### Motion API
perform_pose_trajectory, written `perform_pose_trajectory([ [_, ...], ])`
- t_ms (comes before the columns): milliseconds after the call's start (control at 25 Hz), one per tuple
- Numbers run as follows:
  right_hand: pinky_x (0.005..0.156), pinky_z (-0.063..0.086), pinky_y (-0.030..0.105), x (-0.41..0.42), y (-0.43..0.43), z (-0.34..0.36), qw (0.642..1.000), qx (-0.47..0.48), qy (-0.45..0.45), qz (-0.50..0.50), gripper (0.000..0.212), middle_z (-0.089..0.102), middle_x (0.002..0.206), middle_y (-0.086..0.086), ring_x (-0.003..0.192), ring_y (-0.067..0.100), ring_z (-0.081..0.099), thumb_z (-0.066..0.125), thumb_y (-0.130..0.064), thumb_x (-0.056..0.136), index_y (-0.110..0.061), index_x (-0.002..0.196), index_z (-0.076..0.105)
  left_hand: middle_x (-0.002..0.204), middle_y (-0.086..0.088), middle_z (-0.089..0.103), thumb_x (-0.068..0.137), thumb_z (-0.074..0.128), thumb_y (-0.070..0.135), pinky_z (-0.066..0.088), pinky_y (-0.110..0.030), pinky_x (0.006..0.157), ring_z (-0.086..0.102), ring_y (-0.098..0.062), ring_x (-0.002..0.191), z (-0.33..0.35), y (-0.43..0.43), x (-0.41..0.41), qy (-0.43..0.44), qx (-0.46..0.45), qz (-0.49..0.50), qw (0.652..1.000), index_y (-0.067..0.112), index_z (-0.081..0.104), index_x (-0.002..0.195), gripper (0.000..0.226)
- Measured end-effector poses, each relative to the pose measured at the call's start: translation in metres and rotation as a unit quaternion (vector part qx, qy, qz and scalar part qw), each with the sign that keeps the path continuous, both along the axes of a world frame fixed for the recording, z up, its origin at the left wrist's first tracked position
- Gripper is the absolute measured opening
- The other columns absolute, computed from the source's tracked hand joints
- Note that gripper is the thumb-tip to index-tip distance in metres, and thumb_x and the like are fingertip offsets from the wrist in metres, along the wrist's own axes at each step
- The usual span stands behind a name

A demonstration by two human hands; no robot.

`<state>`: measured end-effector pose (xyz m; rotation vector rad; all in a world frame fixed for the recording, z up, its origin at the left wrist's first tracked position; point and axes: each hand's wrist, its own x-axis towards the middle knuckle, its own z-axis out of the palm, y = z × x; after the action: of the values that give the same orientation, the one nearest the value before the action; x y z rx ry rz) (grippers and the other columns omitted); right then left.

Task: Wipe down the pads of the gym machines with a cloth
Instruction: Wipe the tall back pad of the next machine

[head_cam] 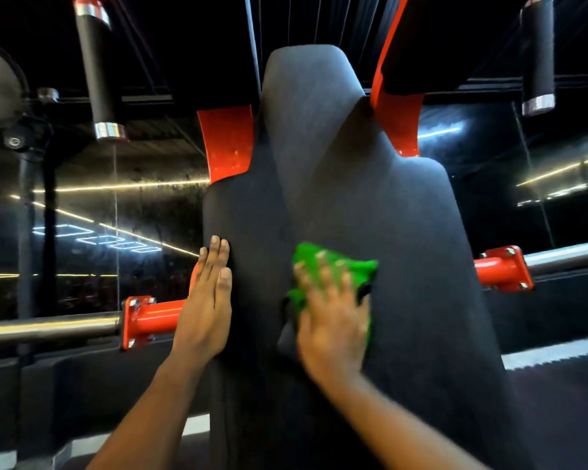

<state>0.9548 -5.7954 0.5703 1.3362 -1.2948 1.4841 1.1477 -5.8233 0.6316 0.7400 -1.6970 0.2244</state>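
The back pad (353,198) was a tall dark grey thing, wide in the lower part and narrowing to a rounded top up at 12 o'clock. It had a matte surface with a soft crease running down from the neck.

The cloth (336,266) was bright green and all bunched up. It sat on the lower half of the pad, about 6 o'clock from the pad's middle. The right hand (333,330) lay on top of it with its fingers spread and pretty much straight, so it was pressing the cloth flat onto the pad rather than gripping it. That hand was blurry, so I couldn't tell much more.

The left hand (207,300) was flat with its fingers together and straight, held nothing, and rested against the pad's side edge at roughly 8 o'clock.

A red bracket (140,320) with a chrome bar (48,329) stuck out at 9 o'clock, and a matching bracket (503,269) at 3 o'clock. Red plates (226,144) flanked the pad's neck at 11 and 1. Black handles (99,72) with chrome ends hung further out on both sides
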Motion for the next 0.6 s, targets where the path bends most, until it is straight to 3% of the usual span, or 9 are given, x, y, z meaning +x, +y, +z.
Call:
perform_pose_trajectory([
  [120, 0.111, 0.023, 0.054, 0.057, 0.008, -0.065, 0.976, 0.048, 0.211, 0.025, 0.060, 0.024, 0.165, -0.010, 0.151, 0.022, 0.026, 0.048, -0.044, 0.093, -0.044, 0.152, 0.036, 0.166, 0.018, 0.004, 0.108, 0.020, 0.038, 0.002, -0.027, 0.126, -0.003, 0.006, 0.150, 0.002, 0.000, 0.005, -0.026, 0.019, 0.014, 0.999, 0.025, 0.020, 0.159, 0.053],
  [240, 0.112, 0.024, 0.053, 0.004, 0.003, -0.045, 0.962, 0.036, 0.269, 0.009, 0.059, 0.023, 0.166, -0.008, 0.150, 0.021, 0.028, 0.048, -0.043, 0.093, -0.043, 0.151, 0.038, 0.166, 0.019, 0.000, 0.109, 0.020, 0.039, 0.001, -0.029, 0.126, -0.006, 0.002, 0.151, -0.002, 0.001, 0.002, -0.027, 0.021, 0.052, 0.998, 0.026, 0.015, 0.161, 0.054],
  [320, 0.110, 0.029, 0.055, -0.060, 0.004, -0.023, 0.980, 0.022, 0.197, -0.022, 0.065, 0.023, 0.166, -0.008, 0.150, 0.021, 0.029, 0.053, -0.038, 0.089, -0.044, 0.152, 0.037, 0.166, 0.021, -0.005, 0.109, 0.017, 0.043, 0.004, -0.026, 0.123, -0.009, 0.000, 0.152, -0.009, 0.005, -0.009, -0.012, 0.010, 0.080, 0.997, 0.028, 0.009, 0.161, 0.055],
  [400, 0.107, 0.034, 0.056, -0.139, 0.008, -0.006, 0.993, 0.011, 0.102, -0.063, 0.066, 0.027, 0.165, -0.005, 0.149, 0.025, 0.031, 0.051, -0.032, 0.086, -0.041, 0.150, 0.042, 0.165, 0.024, -0.009, 0.108, 0.017, 0.046, 0.020, -0.031, 0.118, -0.012, -0.001, 0.152, -0.020, 0.011, -0.020, 0.009, 0.007, 0.112, 0.994, 0.032, 0.004, 0.161, 0.056],
  [480, 0.106, 0.039, 0.059, -0.197, 0.017, 0.003, 0.998, -0.013, -0.054, -0.026, 0.060, 0.036, 0.161, -0.001, 0.145, 0.030, 0.036, 0.045, -0.030, 0.086, -0.034, 0.146, 0.051, 0.165, 0.024, -0.011, 0.108, 0.018, 0.046, 0.037, -0.038, 0.109, -0.012, -0.002, 0.152, -0.030, 0.013, -0.027, 0.020, 0.006, 0.142, 0.990, 0.034, 0.000, 0.160, 0.057],
  [560, 0.106, 0.040, 0.059, -0.197, 0.014, 0.002, 0.968, -0.049, -0.247, 0.020, 0.057, 0.043, 0.156, 0.001, 0.141, 0.032, 0.040, 0.041, -0.030, 0.087, -0.031, 0.142, 0.056, 0.165, 0.023, -0.011, 0.108, 0.020, 0.045, 0.041, -0.042, 0.108, -0.013, -0.003, 0.152, -0.036, 0.012, -0.030, 0.016, 0.003, 0.156, 0.988, 0.033, -0.001, 0.160, 0.058],
  [600, 0.106, 0.040, 0.060, -0.175, 0.010, -0.003, 0.954, -0.062, -0.292, -0.001, 0.057, 0.044, 0.155, 0.002, 0.140, 0.032, 0.040, 0.040, -0.029, 0.088, -0.032, 0.142, 0.057, 0.165, 0.022, -0.011, 0.108, 0.020, 0.044, 0.041, -0.043, 0.108, -0.013, -0.003, 0.152, -0.038, 0.012, -0.031, 0.012, -0.001, 0.155, 0.988, 0.033, -0.001, 0.160, 0.058],
])
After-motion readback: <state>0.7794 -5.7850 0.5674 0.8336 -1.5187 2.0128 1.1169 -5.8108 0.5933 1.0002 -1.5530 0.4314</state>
